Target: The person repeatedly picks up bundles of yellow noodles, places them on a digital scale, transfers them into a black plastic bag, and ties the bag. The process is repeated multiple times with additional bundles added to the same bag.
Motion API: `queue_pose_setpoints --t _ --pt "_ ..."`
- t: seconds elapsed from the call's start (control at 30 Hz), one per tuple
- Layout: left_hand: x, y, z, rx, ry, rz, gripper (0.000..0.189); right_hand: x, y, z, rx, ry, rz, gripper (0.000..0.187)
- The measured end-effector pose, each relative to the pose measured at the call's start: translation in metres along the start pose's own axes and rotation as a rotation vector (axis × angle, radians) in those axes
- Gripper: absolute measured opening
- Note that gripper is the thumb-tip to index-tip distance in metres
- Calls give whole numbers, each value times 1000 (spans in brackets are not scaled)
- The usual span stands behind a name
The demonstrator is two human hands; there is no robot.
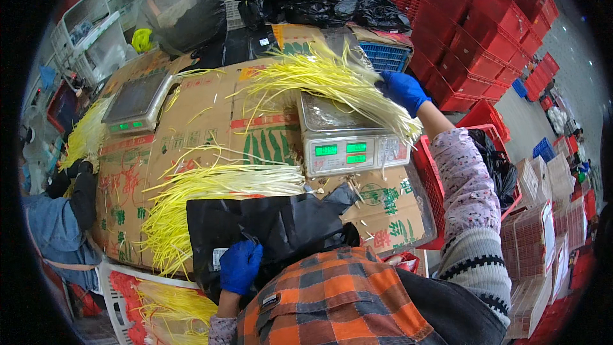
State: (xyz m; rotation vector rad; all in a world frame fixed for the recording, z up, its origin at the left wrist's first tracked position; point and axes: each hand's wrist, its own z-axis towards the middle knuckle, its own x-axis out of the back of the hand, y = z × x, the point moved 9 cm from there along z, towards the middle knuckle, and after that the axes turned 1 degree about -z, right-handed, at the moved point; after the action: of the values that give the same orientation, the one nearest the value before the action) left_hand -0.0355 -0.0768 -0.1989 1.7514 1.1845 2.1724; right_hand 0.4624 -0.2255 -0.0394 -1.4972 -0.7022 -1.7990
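My right hand point(405, 92), in a blue glove, is at the white root ends of a bundle of yellow chives point(316, 74) lying over a digital scale point(357, 151) with lit green displays. Closed on the edge of a black plastic bag point(282, 220) with a white label is my left hand point(241, 266), also blue-gloved, close to my checked apron. Another pile of yellow chives point(230, 179) lies on the cardboard between the scale and the bag, its lower part behind the bag. Loose stems and trimmings are scattered around.
Flattened cardboard point(201, 120) covers the table. A second scale point(136, 103) stands at the left, near a co-worker's gloved hands and more chives. Another masked person handles a black bag across the table. Black bags point(311, 0) and red crates point(479, 33) stand behind; a crate of chives point(117, 297) is lower left.
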Motion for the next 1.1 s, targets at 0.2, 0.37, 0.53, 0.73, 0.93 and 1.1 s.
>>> queue_pose_setpoints --t 0.2,0.37,0.53,0.73,0.93,1.1 --pt "27 5 -7 115 113 -155 26 18 6 -32 -20 -27 -105 56" --pt "76 9 1 129 454 -260 15 44 -104 -90 229 98 420 50" --pt "74 54 9 -150 532 131 25 -58 -232 -202 526 -309 640 58" --pt "36 60 6 -101 249 205 20 -63 -230 -232 307 -1 720 92" --pt "97 82 10 -295 484 99 9 -122 -219 -247 95 -46 831 68" --pt "194 31 26 69 664 -268 11 -118 -200 -253 48 -1 847 59"
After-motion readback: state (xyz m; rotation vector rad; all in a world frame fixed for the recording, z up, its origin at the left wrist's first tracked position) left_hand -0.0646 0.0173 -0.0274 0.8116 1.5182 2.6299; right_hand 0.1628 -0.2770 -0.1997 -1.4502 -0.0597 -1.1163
